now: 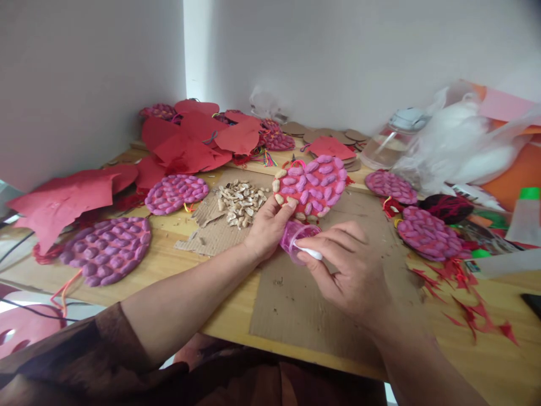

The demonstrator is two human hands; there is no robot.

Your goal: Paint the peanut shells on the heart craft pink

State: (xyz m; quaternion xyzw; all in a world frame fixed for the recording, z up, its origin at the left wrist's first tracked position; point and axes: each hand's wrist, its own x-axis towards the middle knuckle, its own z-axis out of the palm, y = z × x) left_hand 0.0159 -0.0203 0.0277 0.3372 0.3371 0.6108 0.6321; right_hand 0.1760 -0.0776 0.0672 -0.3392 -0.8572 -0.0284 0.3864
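My left hand (270, 225) is closed on a red heart- or round-shaped plaque covered with peanut shells (315, 183), its thumb on the lower left edge. Most shells there are painted pink-purple; several along the left and bottom edge are bare tan. Against the same hand, tilted, is a small clear plastic cup (289, 239) with purple paint inside. My right hand (344, 259) pinches a slim white stick with a rounded end (311, 253) at the cup's mouth. Whether its far tip touches the paint is hidden.
A pile of loose peanut shells (242, 203) lies on cardboard (308, 304). Painted plaques (112, 248) flank both sides. Red paper shapes (198, 141) are heaped behind. At right are a lidded jar (391, 138), plastic bags (460, 141), a green-capped bottle (526, 217) and red scraps (475, 310).
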